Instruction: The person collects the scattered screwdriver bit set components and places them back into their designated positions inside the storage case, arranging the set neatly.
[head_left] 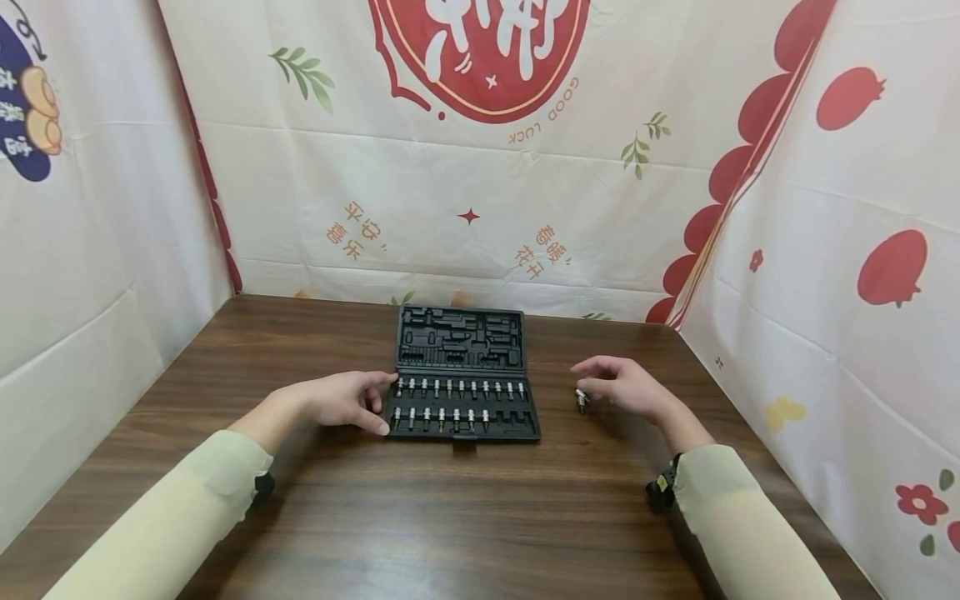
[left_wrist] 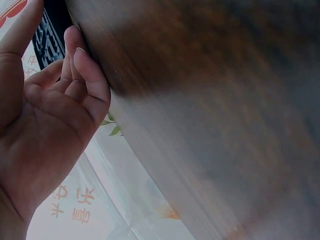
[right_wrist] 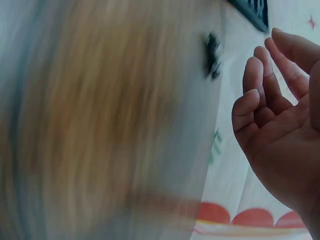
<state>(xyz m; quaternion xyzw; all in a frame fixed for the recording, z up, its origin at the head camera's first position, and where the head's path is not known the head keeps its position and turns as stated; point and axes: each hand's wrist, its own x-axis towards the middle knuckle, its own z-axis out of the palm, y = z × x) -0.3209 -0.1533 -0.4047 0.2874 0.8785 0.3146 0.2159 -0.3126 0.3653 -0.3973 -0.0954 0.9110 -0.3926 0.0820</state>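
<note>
A black plastic socket-bit case (head_left: 465, 432) lies opened flat on the wooden table. Two rows of silver-topped socket bits (head_left: 456, 415) stand in its near half; the right end of the front row has bare slots. My left hand (head_left: 341, 398) rests at the case's left edge, its thumb at the front corner and forefinger near the hinge, other fingers loosely bent. To the right of the case, my right hand (head_left: 618, 385) hovers with relaxed fingers beside a small cluster of loose bits (head_left: 581, 400). In the right wrist view these bits (right_wrist: 212, 56) look blurred and apart from the fingers.
The case's far half is a moulded lid (head_left: 461, 337) with shaped recesses. Brown wood-grain table (head_left: 420, 525) spreads around the case. Printed cloth (head_left: 450, 175) hangs behind the table's back edge and along both sides.
</note>
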